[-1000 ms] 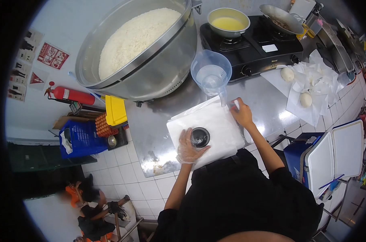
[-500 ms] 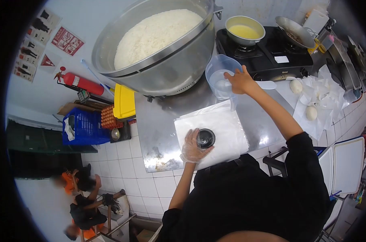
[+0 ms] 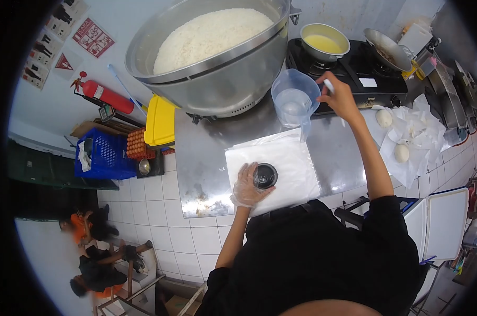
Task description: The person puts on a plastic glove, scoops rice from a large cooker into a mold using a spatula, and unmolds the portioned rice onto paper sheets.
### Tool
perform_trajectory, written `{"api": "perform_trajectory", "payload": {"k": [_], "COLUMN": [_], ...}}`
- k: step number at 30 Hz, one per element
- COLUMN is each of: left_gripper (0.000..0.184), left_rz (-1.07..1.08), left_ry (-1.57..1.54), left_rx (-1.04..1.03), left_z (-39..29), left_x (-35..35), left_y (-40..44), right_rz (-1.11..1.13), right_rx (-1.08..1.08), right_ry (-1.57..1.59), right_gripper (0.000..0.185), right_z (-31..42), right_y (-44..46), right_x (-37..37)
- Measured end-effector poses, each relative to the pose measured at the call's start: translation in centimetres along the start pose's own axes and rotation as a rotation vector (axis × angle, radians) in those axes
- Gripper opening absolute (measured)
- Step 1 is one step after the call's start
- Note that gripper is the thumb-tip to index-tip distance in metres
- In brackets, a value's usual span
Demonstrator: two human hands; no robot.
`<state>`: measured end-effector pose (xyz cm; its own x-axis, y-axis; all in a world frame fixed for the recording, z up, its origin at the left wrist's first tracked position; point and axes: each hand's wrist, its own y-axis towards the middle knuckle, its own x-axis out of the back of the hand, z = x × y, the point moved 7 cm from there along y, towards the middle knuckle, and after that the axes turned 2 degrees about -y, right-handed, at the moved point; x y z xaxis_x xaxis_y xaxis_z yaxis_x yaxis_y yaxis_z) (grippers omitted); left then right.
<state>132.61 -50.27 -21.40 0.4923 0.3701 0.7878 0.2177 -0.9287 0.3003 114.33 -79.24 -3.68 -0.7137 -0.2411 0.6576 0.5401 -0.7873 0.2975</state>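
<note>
My left hand (image 3: pixel 246 187), in a clear plastic glove, curves round the side of a small black bowl (image 3: pixel 265 176). The bowl sits on a stack of white sheets (image 3: pixel 296 174) on the steel table. My bare right hand (image 3: pixel 337 96) is raised just right of a clear bluish measuring jug (image 3: pixel 293 100) that holds clear liquid. Its fingers are closed on a white utensil (image 3: pixel 329 85); only a short piece shows, so its kind is hidden.
A huge pot of white rice (image 3: pixel 212 37) stands behind the table. A black gas stove (image 3: pixel 354 68) carries a pan of yellow liquid (image 3: pixel 325 43) and a wok (image 3: pixel 388 50). White round items (image 3: pixel 401 153) lie on paper at right. Two people (image 3: pixel 99 268) sit at lower left.
My right hand has moved from the jug's rim up and to the right, and the white utensil now shows in its fingers. My left hand stays at the black bowl.
</note>
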Motion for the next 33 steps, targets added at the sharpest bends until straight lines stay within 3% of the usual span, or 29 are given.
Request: {"api": "perform_trajectory", "payload": {"k": [3,7,9,11,13,18,24,27,30,32,33], "left_gripper": [0.097,0.096,0.094,0.092,0.091,0.089,0.091,0.096,0.104,0.1,0.089], "left_rz": [-0.035,-0.006,0.004,0.003,-0.033,-0.072,-0.149,-0.259,-0.441,-0.35,-0.223], "left_ry": [-0.005,0.031,0.029,0.013,-0.027,-0.108,-0.268,-0.428,-0.629,-0.726,-0.828], "left_rx": [0.002,0.062,0.069,0.055,0.034,0.052,0.095,0.129,0.175,0.106,0.07], "left_z": [-0.4,-0.6,-0.4,-0.4,-0.2,-0.5,0.4,1.1,2.0,3.2,2.6], "left_x": [0.3,0.3,0.3,0.3,0.4,1.1,1.6,3.1,4.6,4.6,4.5], "left_y": [0.3,0.8,0.8,0.7,0.4,0.4,0.1,0.2,1.4,4.4,6.4], "right_rz": [-0.109,0.014,0.016,0.194,0.11,-0.105,-0.097,-0.053,0.186,0.193,0.195], "right_rx": [-0.084,-0.265,-0.035,-0.119,-0.203,-0.13,-0.114,-0.321,-0.612,-0.493,-0.432], "right_ry": [0.031,0.028,-0.421,-0.415,-0.531,-0.586,-0.423,-0.235,-0.252,-0.302,-0.328], "right_gripper": [0.018,0.014,0.028,0.033,0.033,0.028,0.031,0.031,0.027,0.026,0.026], "right_z": [-1.1,-4.8,-3.3,-4.3,-5.5,-4.5,-3.3,-2.3,-5.8,-6.0,-5.6], "right_y": [-3.4,-11.2,-14.8,-16.3,-16.4,-16.9,-17.7,-18.1,-18.9,-18.5,-18.2], "right_x": [1.4,-4.9,-9.7,-14.7,-17.6,-18.3,-17.6,-16.3,-17.0,-16.9,-16.6]}}
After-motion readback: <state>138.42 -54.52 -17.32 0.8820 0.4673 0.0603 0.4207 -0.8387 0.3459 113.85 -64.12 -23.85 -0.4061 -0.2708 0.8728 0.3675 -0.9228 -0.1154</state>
